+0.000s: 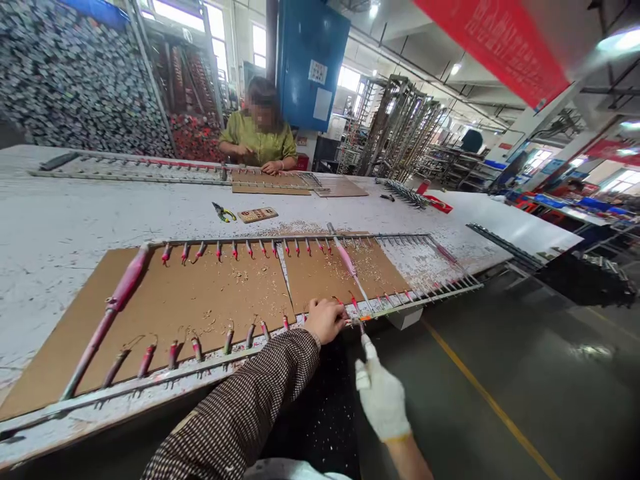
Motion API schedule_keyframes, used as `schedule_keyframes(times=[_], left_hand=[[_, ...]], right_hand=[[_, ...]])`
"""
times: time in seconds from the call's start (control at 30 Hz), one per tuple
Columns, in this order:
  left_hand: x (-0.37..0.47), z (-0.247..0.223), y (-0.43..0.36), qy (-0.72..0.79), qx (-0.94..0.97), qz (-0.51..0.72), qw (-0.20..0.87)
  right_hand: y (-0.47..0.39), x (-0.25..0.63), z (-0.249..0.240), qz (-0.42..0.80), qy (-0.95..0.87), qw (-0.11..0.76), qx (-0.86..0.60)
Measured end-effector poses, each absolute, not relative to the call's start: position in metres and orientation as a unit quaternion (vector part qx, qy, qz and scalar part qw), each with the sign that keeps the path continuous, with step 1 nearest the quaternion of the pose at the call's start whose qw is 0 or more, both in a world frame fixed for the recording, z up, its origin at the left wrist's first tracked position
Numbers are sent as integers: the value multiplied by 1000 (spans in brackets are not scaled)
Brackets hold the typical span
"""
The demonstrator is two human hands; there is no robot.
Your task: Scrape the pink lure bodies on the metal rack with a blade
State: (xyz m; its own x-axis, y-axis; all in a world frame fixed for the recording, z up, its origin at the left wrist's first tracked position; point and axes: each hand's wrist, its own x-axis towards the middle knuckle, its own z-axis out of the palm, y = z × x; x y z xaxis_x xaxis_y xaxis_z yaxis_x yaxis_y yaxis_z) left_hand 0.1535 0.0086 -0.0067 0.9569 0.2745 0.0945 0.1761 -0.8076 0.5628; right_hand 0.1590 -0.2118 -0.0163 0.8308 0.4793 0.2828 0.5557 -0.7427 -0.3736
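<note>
A long metal hanging rack [240, 361] with pink-coated hooks lies across the worktable. My bare left hand [326, 321], in a checked sleeve, is closed at its near rail, with the fingertips pinching beside a pink hook [355, 303]. Just right of it, my right hand [383, 397] in a white glove grips a slim tool [363, 327] whose tip meets the rail; its kind is unclear. An orange patch [367, 318] shows at that spot. Beneath the rack, brown cardboard [215, 290] carries scattered flakes.
Yellow-black pliers [223, 212] and a wooden block [257, 215] lie beyond the rack. Across the white table [125, 207], a person in a yellow-green shirt [260, 137] works at another rack [150, 170]. Metal parts [403, 192] lie at the far right. The table's near edge drops to the floor.
</note>
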Motion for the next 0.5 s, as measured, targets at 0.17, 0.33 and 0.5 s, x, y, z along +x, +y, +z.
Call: schedule_keyframes(times=[0.17,0.33,0.5], left_hand=[[153,-5,8,118,949,84,281],[153,-5,8,122,948,83,281],[153,-5,8,125,949,70,281]], right_hand=[[-218,161,-3,-133,-236,278,-921],[-218,165,-2,-153,-222,262,-927],[-213,164,-6,-89,-306,250,-914]])
